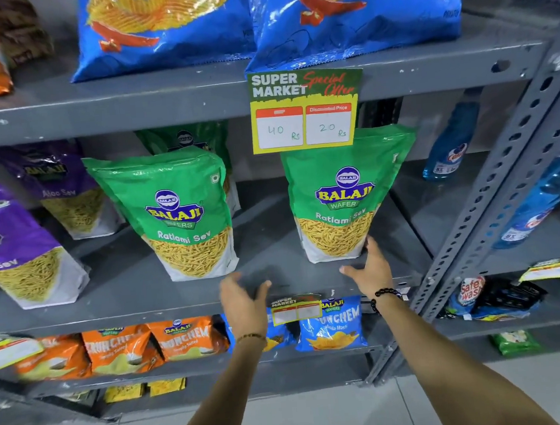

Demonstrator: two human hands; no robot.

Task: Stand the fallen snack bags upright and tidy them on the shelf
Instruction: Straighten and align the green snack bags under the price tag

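Note:
Two green Ratlami Sev bags stand upright on the grey middle shelf (270, 274): one on the left (174, 214), one on the right (342, 200). A third green bag (191, 138) stands behind the left one, mostly hidden. Purple Aloo Sev bags (14, 249) stand at the far left. My left hand (242, 300) hovers open over the shelf's front edge, between the two green bags, holding nothing. My right hand (370, 269) is open, its fingertips at the lower right corner of the right green bag; contact is unclear.
A yellow price card (303, 108) hangs from the upper shelf over the right green bag. Blue chip bags (352, 12) sit above. Orange and blue Crunchem bags (329, 326) fill the lower shelf. A perforated grey upright (493, 193) and blue cleaner bottles (449, 146) stand at the right.

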